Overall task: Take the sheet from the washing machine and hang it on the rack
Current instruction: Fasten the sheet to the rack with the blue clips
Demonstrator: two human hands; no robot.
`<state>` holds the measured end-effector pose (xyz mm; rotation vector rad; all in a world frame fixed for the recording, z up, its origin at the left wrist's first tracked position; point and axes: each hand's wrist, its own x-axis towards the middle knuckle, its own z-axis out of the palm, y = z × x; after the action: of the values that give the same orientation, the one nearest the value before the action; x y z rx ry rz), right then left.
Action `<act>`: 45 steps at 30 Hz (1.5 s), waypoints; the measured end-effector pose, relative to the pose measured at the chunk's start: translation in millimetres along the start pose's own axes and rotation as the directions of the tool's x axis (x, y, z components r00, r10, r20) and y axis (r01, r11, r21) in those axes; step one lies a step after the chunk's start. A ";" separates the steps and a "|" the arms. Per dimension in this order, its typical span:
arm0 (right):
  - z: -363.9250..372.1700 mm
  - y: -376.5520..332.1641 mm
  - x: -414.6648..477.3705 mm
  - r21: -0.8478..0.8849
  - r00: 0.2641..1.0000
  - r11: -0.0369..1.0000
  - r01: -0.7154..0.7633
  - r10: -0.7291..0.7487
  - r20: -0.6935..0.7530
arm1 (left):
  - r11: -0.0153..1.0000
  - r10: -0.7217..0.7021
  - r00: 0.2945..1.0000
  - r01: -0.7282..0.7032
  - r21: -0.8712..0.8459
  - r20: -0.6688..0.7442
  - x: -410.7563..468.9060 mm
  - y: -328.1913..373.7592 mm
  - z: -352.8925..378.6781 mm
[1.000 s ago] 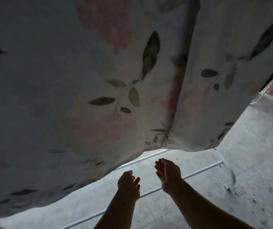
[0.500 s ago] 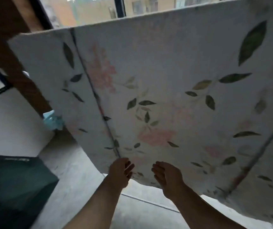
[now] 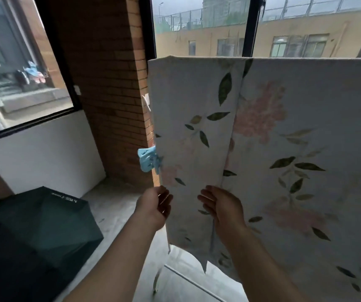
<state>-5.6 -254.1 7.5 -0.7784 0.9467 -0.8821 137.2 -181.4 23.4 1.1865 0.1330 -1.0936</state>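
**Both hands slack at the sheet's lower left corner**

Left hand [image 3: 155,205]: fingers loosely bent, palm turned right, at the left edge of the sheet. No fold between the fingers; contact with the cloth cannot be told. Right hand [image 3: 221,207]: fingers straight and relaxed, palm toward the cloth, just in front of it, holding nothing.

White cotton sheet printed with pink flowers and green leaves [image 3: 295,149]: draped over a high line and hanging flat, its lower hem ragged below the hands. It hides most of the white metal rack [image 3: 186,279]; one low rail shows under the hem.

Light-blue plastic clip [image 3: 147,161]: at the sheet's left edge, above the left hand.

Dark green box-shaped bin [image 3: 39,225]: lower left, on the grey concrete floor [image 3: 118,205].

Room: red-brown brick pillar [image 3: 109,83] between two black-framed windows, white low wall [image 3: 44,153] under the left one, a tan building outside.
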 end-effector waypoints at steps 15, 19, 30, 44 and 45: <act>141.7 52.2 121.7 -0.350 0.990 0.927 0.138 -0.134 0.036 | 0.829 0.396 0.916 -0.331 0.450 -0.057 136.2 125.9 -39.0; 173.1 59.3 162.6 -0.444 0.988 0.883 0.152 -0.151 0.039 | 0.629 0.526 0.848 -0.440 0.641 0.065 173.3 156.7 -38.2; 231.7 125.2 218.4 -0.844 0.857 0.450 0.292 -0.514 0.023 | 0.284 0.325 0.818 -0.563 0.776 0.475 295.3 219.7 -39.3; 302.4 160.5 208.8 -0.882 0.722 0.434 -0.182 -0.550 -0.419 | 0.133 -0.086 0.659 -0.736 0.664 0.747 355.7 251.9 -43.8; 303.1 159.4 207.7 -0.876 0.713 0.447 -0.183 -0.553 -0.431 | 0.122 -0.082 0.654 -0.742 0.659 0.752 356.2 255.0 -42.4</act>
<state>378.8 -318.1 -85.0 -1.5640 2.1378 -0.8572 527.1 -376.2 -37.0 1.6935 -1.6730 -0.9988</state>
